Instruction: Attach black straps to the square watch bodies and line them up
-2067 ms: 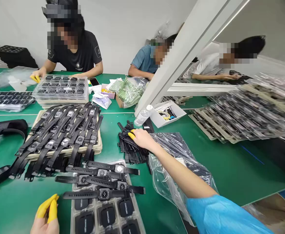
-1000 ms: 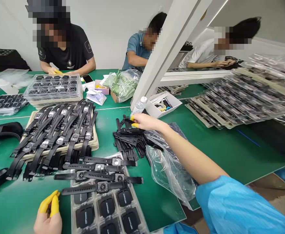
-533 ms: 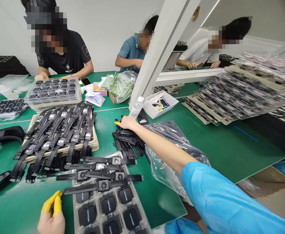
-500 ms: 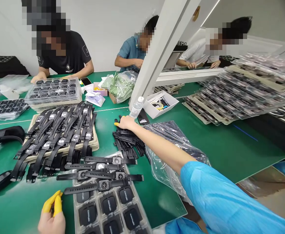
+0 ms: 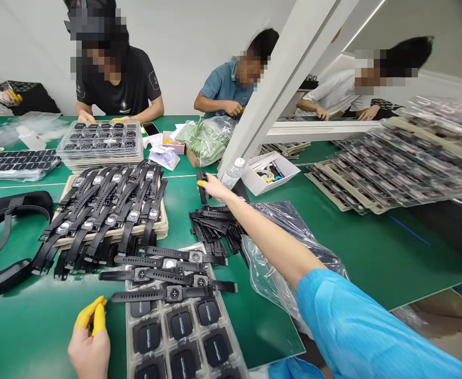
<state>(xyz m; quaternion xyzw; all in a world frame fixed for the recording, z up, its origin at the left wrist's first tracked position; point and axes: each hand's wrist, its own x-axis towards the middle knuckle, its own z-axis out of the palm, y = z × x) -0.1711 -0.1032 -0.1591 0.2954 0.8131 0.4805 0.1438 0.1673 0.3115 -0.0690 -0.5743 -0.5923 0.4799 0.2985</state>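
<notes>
My right hand [image 5: 214,187], yellow covers on its fingertips, reaches out at the centre and pinches black watch straps [image 5: 202,185] beside a clear bottle. Just nearer lies a loose pile of black straps [image 5: 217,223]. My left hand [image 5: 90,337] is low at the left, its yellow-covered thumb and finger pressed together; whatever they hold, if anything, is too small to tell. To its right stands a clear tray [image 5: 159,326] of square black watch cases, with several strapped watches [image 5: 174,293] laid face down across its far part.
Stacked trays of strapped watches [image 5: 110,218] stand at centre left, beside a black headset [image 5: 7,245]. A plastic bag [image 5: 297,237] lies under my right arm. Behind are a bottle [image 5: 234,171], a white box [image 5: 270,171] and a slanted white post [image 5: 274,79]. Several people sit across the table.
My right hand has lifted away from the pile with straps in its fingers, toward the back. The view has shifted slightly left, and a striped sleeve now shows at the far left.
</notes>
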